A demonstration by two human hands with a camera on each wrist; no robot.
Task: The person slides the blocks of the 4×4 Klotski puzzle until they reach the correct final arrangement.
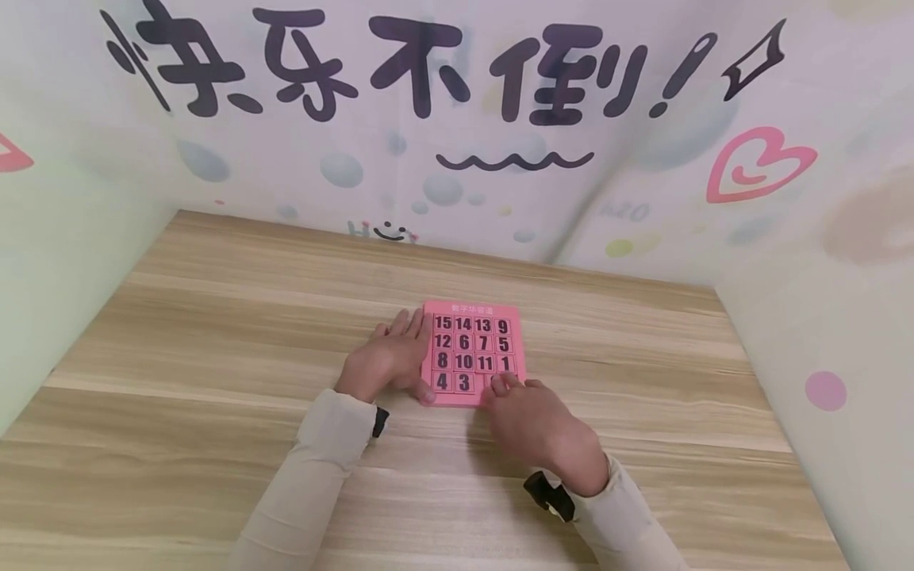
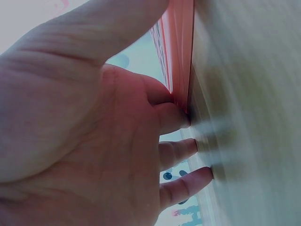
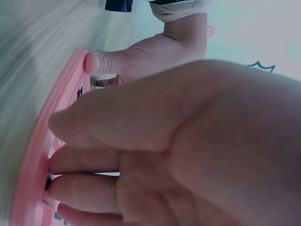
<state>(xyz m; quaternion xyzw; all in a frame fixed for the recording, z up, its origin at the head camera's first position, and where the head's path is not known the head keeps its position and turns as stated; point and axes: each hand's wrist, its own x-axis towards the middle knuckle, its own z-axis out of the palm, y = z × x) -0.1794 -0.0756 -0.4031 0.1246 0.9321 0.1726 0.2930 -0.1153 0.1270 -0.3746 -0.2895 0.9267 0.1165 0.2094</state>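
A pink number sliding puzzle (image 1: 471,307) lies flat on the table, its black-numbered tiles in rows with 15, 14, 13, 9 along the top. Along its left edge rests my left hand (image 1: 389,357), fingers extended and thumb at the lower left corner. The left wrist view shows those fingertips (image 2: 188,181) reaching down to the tabletop beside the puzzle's side. My right hand (image 1: 539,420) touches the bottom row at the lower right corner with its fingertips, partly covering a tile there. In the right wrist view the right fingers (image 3: 84,190) look fairly straight against the tiles.
The wood-grain table (image 1: 214,333) extends around the puzzle. A white printed backdrop (image 1: 400,182) with large black characters rises at the table's far edge, and pale walls (image 1: 807,317) stand at the sides. Dark bands (image 1: 550,496) sit at both wrists.
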